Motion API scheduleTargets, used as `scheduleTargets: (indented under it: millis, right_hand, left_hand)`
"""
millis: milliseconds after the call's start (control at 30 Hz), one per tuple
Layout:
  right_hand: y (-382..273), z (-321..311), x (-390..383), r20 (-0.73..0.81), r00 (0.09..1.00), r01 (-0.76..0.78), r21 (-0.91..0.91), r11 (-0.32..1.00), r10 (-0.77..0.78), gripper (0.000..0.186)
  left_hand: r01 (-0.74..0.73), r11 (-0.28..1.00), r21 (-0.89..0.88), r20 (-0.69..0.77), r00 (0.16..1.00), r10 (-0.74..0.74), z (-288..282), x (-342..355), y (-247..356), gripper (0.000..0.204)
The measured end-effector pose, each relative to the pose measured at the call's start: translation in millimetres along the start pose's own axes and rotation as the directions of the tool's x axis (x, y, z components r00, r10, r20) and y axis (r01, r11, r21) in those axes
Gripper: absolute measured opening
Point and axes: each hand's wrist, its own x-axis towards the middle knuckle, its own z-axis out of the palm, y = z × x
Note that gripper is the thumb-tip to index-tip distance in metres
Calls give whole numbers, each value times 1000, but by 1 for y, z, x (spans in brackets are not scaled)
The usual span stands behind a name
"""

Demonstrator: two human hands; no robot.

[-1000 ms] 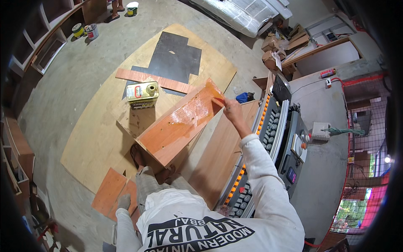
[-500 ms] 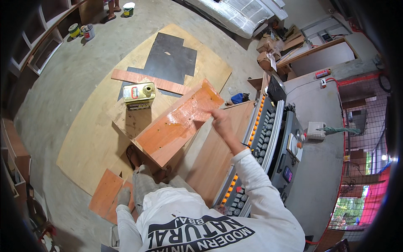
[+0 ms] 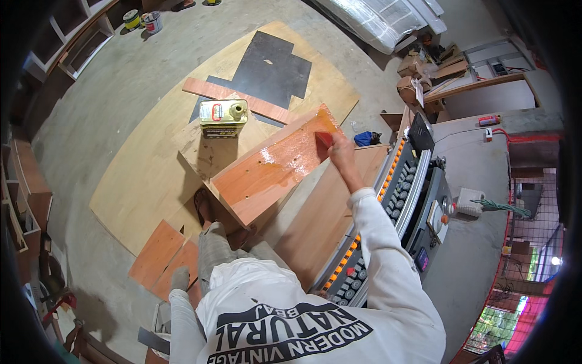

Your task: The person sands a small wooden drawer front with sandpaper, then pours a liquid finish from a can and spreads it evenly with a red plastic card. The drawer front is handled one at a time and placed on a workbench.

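Note:
My right hand (image 3: 342, 151) is closed on a red flat spreader (image 3: 324, 140), its edge against the top of an orange-brown wooden board (image 3: 242, 191). A wet, glossy liquid covers the far part of that board, and several small dark holes dot its face. My left hand (image 3: 180, 278), which looks grey as if gloved, hangs low at my left side near two smaller orange-brown wooden panels (image 3: 156, 250). Its fingers are too unclear to make out. A yellowish rectangular metal can (image 3: 222, 119) with an open spout stands just left of the board on a wooden surface.
Below lies a large plywood sheet (image 3: 130, 176) with a dark flat sheet (image 3: 267, 67) and a wooden strip (image 3: 239, 100) on it. To my right is a long machine (image 3: 394, 206) with orange pieces along it. Paint cans (image 3: 152, 22) stand at the far left.
My right hand and the red spreader have moved along the board toward its far right end. The whole view has shifted slightly; my left hand still hangs low.

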Motion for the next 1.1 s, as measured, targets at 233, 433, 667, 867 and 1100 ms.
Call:
scheduleTargets:
  millis: [233,433,667,867,1100]
  right_hand:
    - [-147,-1,-127,122,976,152,193,969,-178,27]
    - [-140,-5,-44,128,914,352,224,909,-385,27]
    - [-117,-2,-95,52,764,610,265,747,-643,22]
    - [-92,-39,-147,194,821,466,317,826,-538,30]
    - [-87,-26,-88,36,883,460,134,878,-468,33]
  left_hand:
    - [-90,995,47,-93,991,94,2,-1,31,12]
    - [-22,991,-133,-118,993,7,-19,31,56,25]
    - [37,910,-413,-154,982,-110,-35,21,45,30]
    - [-80,995,-57,-102,992,74,0,0,17,24]
    - [-114,987,110,-13,993,116,17,-6,12,14]
